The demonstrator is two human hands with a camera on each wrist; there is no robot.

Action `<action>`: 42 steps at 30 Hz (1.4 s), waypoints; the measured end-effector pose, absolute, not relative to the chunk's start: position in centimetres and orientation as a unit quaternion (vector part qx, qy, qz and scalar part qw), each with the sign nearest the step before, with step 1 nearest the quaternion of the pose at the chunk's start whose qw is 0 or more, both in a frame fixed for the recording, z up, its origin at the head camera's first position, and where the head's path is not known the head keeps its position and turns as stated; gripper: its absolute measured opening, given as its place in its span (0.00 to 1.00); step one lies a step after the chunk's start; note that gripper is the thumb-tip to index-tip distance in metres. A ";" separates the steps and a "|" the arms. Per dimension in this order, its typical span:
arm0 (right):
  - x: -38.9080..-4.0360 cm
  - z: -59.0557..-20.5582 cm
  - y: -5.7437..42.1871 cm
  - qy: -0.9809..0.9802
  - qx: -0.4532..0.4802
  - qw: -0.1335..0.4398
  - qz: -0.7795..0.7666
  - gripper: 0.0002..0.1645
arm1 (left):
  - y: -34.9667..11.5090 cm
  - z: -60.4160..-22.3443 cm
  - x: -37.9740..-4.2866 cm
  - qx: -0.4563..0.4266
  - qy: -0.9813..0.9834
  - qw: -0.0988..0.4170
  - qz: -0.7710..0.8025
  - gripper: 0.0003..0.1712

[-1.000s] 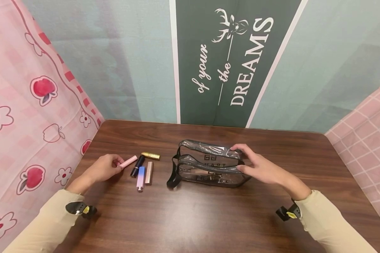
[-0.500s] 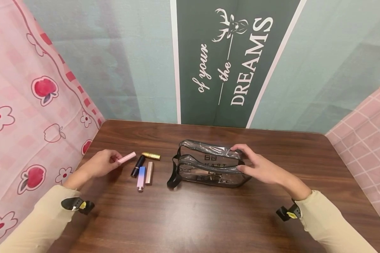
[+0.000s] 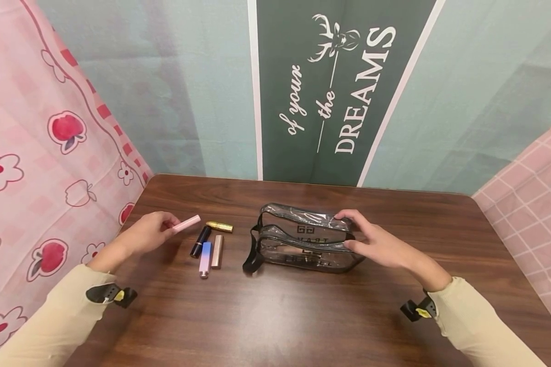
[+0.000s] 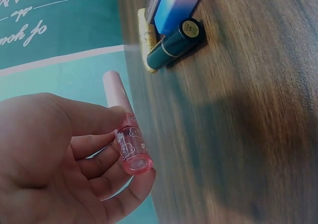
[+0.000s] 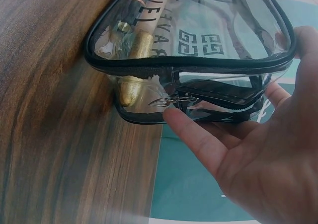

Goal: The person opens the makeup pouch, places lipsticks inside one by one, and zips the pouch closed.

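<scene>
My left hand (image 3: 147, 233) pinches a pink-capped lip gloss (image 4: 130, 142) between thumb and fingers, tilted just above the table. In the left wrist view, its clear pink bottle points toward the fingers and the cap points away. My right hand (image 3: 381, 245) holds the right end of a clear, black-trimmed cosmetic bag (image 3: 275, 257), thumb on the near side and fingers on the far one. The right wrist view shows the thumb by the zipper pull (image 5: 160, 103). Inside the bag lie a gold tube (image 5: 142, 44) and a long pale item (image 5: 162, 10).
Between the left hand and the bag lie a gold lipstick (image 3: 219, 227), a dark lipstick (image 3: 200, 241), a blue-to-pink tube (image 3: 204, 260) and a rose-gold tube (image 3: 217, 251). A black strap (image 3: 252, 262) hangs off the bag's left end. Curtains border the wooden table (image 3: 266, 316).
My left hand has shifted slightly away from me, carrying the lip gloss off from beside the dark lipstick. The right hand and the bag have stayed put.
</scene>
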State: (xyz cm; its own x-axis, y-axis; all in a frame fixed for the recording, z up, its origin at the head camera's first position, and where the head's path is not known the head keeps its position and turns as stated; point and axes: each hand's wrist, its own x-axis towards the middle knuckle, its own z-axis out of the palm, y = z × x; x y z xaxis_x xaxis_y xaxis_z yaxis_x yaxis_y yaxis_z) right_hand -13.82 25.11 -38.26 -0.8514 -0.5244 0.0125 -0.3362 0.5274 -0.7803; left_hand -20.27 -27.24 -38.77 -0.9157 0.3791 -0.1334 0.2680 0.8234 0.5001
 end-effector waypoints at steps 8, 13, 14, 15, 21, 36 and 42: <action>-13.8 -38.2 25.1 0.870 -0.246 0.112 -0.412 0.33 | -26.9 -38.2 -20.3 0.182 0.947 0.104 0.244 0.05; -13.8 -38.1 25.1 0.871 -0.245 0.111 -0.410 0.33 | -26.6 -37.7 -20.4 0.194 0.946 0.096 0.239 0.05; -13.8 -38.1 25.1 0.871 -0.246 0.110 -0.411 0.33 | -26.4 -37.6 -20.4 0.197 0.946 0.094 0.238 0.05; -13.8 -38.1 25.1 0.871 -0.247 0.110 -0.411 0.33 | -26.3 -37.6 -20.4 0.199 0.946 0.093 0.238 0.04; -13.9 -38.2 25.2 0.869 -0.251 0.109 -0.412 0.33 | -25.6 -36.9 -20.5 0.205 0.946 0.092 0.236 0.05; -13.9 -37.9 25.1 0.871 -0.241 0.116 -0.411 0.33 | -23.0 -34.4 -20.8 0.242 0.938 0.098 0.229 0.05; -14.0 -37.9 25.1 0.872 -0.242 0.117 -0.409 0.33 | -21.8 -33.4 -21.0 0.252 0.935 0.098 0.227 0.05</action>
